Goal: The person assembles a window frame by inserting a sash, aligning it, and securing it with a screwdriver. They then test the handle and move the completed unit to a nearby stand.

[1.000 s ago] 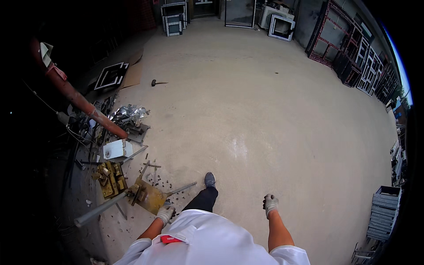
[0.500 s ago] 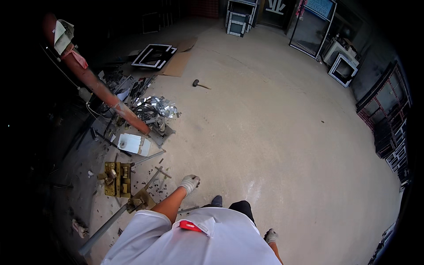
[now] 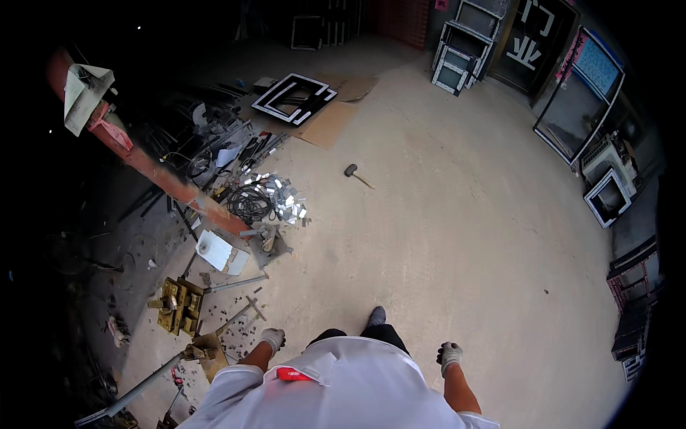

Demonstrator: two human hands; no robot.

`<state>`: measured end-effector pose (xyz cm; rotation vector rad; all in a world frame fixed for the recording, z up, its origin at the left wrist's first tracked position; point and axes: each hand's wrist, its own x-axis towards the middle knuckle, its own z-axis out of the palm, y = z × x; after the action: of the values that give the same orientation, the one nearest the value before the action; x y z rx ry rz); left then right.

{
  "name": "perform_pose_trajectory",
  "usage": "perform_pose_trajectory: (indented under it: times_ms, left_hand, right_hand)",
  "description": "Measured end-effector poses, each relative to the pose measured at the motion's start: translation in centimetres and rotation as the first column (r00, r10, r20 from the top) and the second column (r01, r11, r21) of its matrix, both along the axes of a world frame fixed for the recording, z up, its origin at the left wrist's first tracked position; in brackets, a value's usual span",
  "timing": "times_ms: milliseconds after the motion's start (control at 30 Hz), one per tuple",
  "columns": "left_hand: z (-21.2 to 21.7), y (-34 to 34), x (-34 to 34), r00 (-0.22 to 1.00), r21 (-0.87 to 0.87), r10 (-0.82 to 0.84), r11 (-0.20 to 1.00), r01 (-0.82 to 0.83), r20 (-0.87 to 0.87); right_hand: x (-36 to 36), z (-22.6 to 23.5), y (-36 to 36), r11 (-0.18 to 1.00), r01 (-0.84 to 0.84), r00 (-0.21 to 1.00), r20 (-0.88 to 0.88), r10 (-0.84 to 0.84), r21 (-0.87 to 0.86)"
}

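Note:
My left hand (image 3: 272, 339), in a pale work glove, hangs low beside my body with its fingers curled in. Nothing shows in it, and the metal scraps and tools to its left are apart from it. On my other side hangs my right hand (image 3: 449, 355), gloved in the same way with dark finger ends. Its fingers are curled too, no object is visible in them, and it touches nothing. Farther ahead on the concrete floor lies a hammer (image 3: 351, 170) with a dark head and a wooden handle, out of reach of both hands.
A brass-coloured punching machine (image 3: 181, 306) and a long metal bar (image 3: 139, 390) are at the left. Beyond them are a slanting red post (image 3: 168, 182), a pile of shiny metal offcuts (image 3: 286, 199) and a frame (image 3: 294, 98) on cardboard (image 3: 329, 125). Window frames (image 3: 609, 197) lean along the right.
The view has turned left and the hammer appears nearer. My left hand has swung back toward my body, while my right hand has come forward.

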<state>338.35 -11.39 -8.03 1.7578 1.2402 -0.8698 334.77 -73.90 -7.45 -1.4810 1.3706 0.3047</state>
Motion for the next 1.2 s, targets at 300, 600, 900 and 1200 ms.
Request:
perform_pose_trajectory:
  times_ms: [300,600,900,1200]
  left_hand:
    - [2.7,-10.6,15.1,0.918,-0.195,0.353,0.928,-0.318,0.179]
    - [-4.0,-12.2,42.8,0.963,-0.181,0.266,0.950,-0.253,0.047]
    - [8.3,-15.4,85.6,0.786,-0.264,0.189,0.964,-0.035,0.588]
    - [-0.4,-19.7,101.0,0.874,-0.269,0.373,0.917,-0.295,0.312]
  right_hand:
    - [39.0,7.9,-3.0,0.919,-0.382,0.874,0.284,0.394,-0.101]
    - [58.0,6.0,-4.1,0.915,-0.403,0.910,0.092,0.404,-0.032]
    - [72.6,5.0,-10.4,0.999,0.033,0.997,-0.071,-0.032,0.019]
    - [105.7,0.5,-14.5,0.982,-0.117,0.992,-0.036,0.123,0.150]
